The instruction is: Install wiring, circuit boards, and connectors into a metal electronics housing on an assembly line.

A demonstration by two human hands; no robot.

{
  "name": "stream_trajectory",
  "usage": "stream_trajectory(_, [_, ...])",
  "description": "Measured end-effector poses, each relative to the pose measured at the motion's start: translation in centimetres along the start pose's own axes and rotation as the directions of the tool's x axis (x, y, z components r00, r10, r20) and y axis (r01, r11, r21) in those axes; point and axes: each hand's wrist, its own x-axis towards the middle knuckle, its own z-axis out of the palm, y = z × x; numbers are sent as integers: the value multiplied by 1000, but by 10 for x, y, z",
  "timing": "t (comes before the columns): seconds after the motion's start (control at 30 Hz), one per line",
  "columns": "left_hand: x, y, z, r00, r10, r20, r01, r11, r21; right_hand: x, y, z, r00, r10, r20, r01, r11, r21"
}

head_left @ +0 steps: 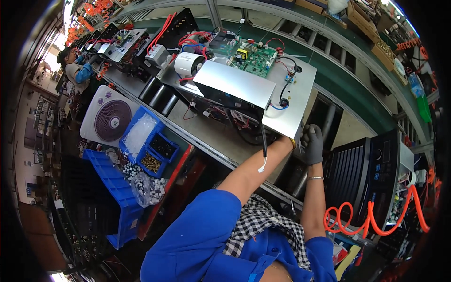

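Note:
In front of me an opened appliance chassis rests on the conveyor, with a bare metal plate point(300, 101), a green circuit board point(253, 61), a bent metal cover point(235, 84) and a white cylinder point(188, 64). My right hand point(312, 144), in a grey glove, is closed at the plate's near right corner. Whatever its curled fingers hold is hidden. My left forearm reaches to the same corner, where my left hand point(295, 139) disappears mostly beneath the plate's edge; its fingers do not show. A black cable point(264, 136) with a white connector point(261, 168) dangles over my left forearm.
Left of me are a white fan point(112, 120) and blue bins point(162, 145) of small parts. A black appliance point(361, 174) and an orange coiled hose point(366, 225) are at right. Further units line the conveyor point(162, 96) toward a co-worker point(77, 70).

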Motion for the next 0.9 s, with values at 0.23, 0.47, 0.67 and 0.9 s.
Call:
stream_trajectory(0.23, [-44, 21, -52, 942, 234, 241, -225, -93, 970, -60, 33, 24, 966, -105, -236, 54, 976, -211])
stream_trajectory(0.47, [-192, 130, -135, 967, 246, 66, -55, -54, 997, -115, 67, 144, 990, 122, 69, -83, 908, -411])
stream_trajectory(0.67, [-258, 313, -96, 627, 779, 9, -264, 202, 943, -100, 38, 296, 977, -65, 204, 153, 879, -452])
stream_trajectory(0.9, [-232, 468, -95, 454, 654, 605, -310, -520, 796, -81, 13, 346, 977, 92, -194, -120, 983, -139])
